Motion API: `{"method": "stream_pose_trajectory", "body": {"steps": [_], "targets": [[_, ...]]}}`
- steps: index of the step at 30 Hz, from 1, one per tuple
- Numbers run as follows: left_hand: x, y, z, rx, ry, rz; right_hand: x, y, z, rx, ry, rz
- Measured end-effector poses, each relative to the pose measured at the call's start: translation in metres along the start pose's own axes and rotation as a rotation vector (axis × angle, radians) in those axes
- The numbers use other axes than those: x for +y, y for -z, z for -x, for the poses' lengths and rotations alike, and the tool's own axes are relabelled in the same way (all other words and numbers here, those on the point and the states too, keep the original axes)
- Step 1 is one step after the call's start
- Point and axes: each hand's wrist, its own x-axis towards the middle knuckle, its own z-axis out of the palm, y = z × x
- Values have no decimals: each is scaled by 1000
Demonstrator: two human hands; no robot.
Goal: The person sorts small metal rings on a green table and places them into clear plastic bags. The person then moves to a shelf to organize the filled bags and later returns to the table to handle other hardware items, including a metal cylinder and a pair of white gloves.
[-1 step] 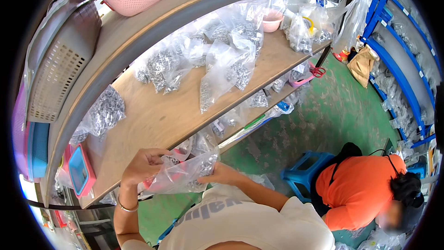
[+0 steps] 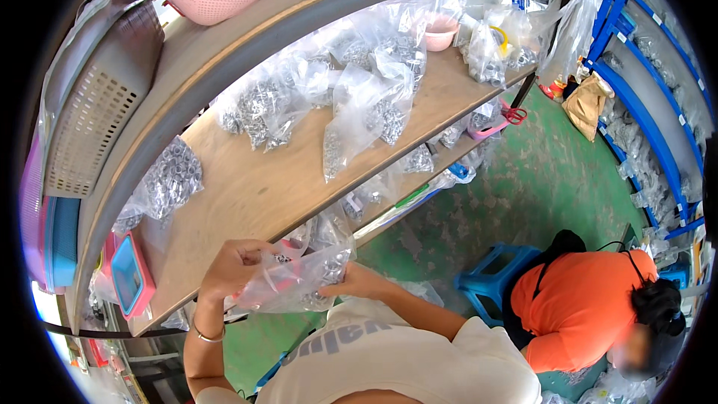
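Observation:
A clear plastic bag (image 2: 280, 290) with small silvery metal parts (image 2: 331, 273) gathered at its right end is held in front of my body, just off the shelf's near edge. My left hand (image 2: 233, 268), with a bracelet at its wrist, has its fingers curled at the bag's left end. Beside those fingertips show a few small metal pieces (image 2: 283, 258); whether the fingers touch them I cannot tell. My right hand (image 2: 355, 282) grips the bag's right end, next to the gathered parts. Something red shows through the plastic.
On the wooden shelf (image 2: 247, 187) lie several bags of metal parts (image 2: 262, 112) and a pink bowl (image 2: 440, 32). A pink-and-blue basket (image 2: 134, 277) stands at its left end. To my right, a person in orange (image 2: 583, 307) bends beside a blue stool (image 2: 486, 280). Blue racks (image 2: 643, 105) stand beyond.
The small metal pieces by my left fingertips have shifted slightly, and the plastic between my hands has creased a little differently. Both hands stay almost where they were.

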Motion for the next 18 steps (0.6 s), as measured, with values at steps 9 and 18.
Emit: {"method": "stream_pose_trajectory", "body": {"steps": [9,18], "targets": [[-17,-1,27,618,-237,-374,20,3,-20,28,-279,-168],[-59,24,79,589,-119,267,20,-39,-46,107,-305,-313]]}}
